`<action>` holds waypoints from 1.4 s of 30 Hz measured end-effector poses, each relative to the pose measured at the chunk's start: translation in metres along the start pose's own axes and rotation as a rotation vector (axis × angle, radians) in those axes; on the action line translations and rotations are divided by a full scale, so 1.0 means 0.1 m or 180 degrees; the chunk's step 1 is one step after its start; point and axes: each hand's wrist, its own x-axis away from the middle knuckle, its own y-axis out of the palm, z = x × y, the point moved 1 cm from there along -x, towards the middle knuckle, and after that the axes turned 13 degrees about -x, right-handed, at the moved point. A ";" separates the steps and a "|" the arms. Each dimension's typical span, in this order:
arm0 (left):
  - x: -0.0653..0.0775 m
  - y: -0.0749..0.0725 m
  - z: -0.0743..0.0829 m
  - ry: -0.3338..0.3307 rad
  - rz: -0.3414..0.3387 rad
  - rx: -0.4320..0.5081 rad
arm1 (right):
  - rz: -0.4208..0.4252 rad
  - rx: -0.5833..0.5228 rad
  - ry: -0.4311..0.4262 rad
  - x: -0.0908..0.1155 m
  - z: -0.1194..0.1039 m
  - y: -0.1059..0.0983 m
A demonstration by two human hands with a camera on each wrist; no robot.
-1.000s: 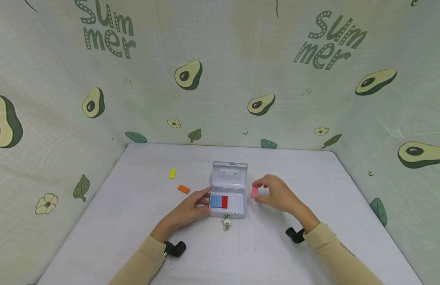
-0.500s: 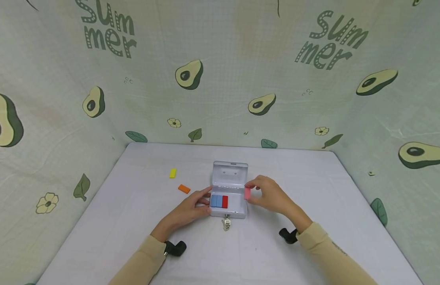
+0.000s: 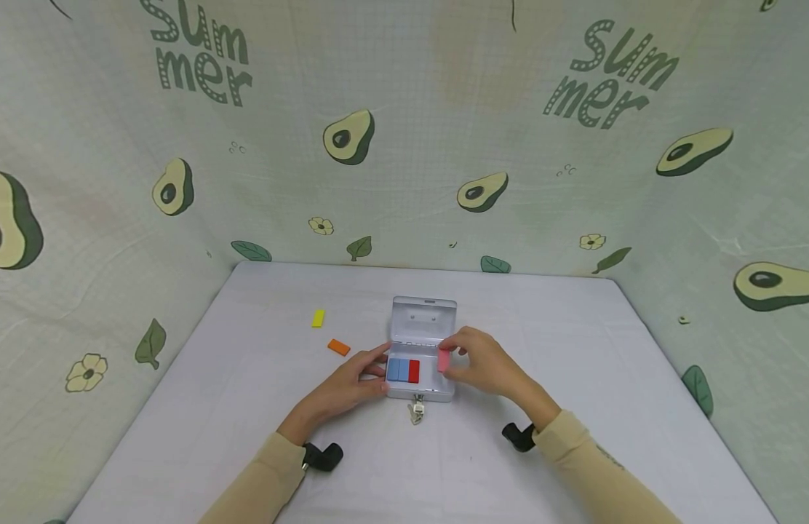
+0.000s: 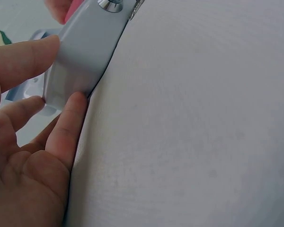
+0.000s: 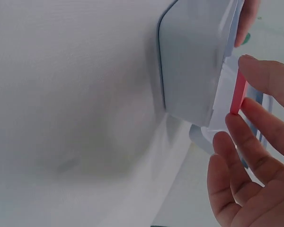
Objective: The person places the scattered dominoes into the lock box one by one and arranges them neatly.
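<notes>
My right hand (image 3: 486, 364) pinches a pink block (image 3: 444, 360) between thumb and fingertips, upright over the right part of the metal cash box (image 3: 433, 397). In the right wrist view, the pink block (image 5: 238, 92) shows edge-on just beyond the box's wall (image 5: 191, 61). The lid (image 3: 423, 320) is raised. Inside at the left lie two light blue blocks (image 3: 398, 370) and a red block (image 3: 414, 371), side by side. My left hand (image 3: 345, 382) rests extended fingers against the box's left end, thumb near the front corner, as the left wrist view also shows.
An orange block (image 3: 339, 347) and a yellow block (image 3: 318, 318) lie on the white table (image 3: 280, 291), left of the box. Keys (image 3: 415, 413) hang from the lock at the box's front. A patterned cloth (image 3: 404, 145) stands behind and along both sides.
My right hand has carried the pink block leftward, from beside the box to over its right part. The left hand and the box have stayed in place.
</notes>
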 end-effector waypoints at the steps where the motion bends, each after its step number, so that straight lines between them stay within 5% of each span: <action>1: 0.00 0.00 0.00 -0.0005 0.0003 0.0003 | -0.0009 -0.0012 -0.0002 0.00 0.00 0.01; 42: 0.01 0.01 0.00 -0.0082 0.0029 0.0018 | -0.0034 0.0221 -0.0109 -0.12 0.02 0.25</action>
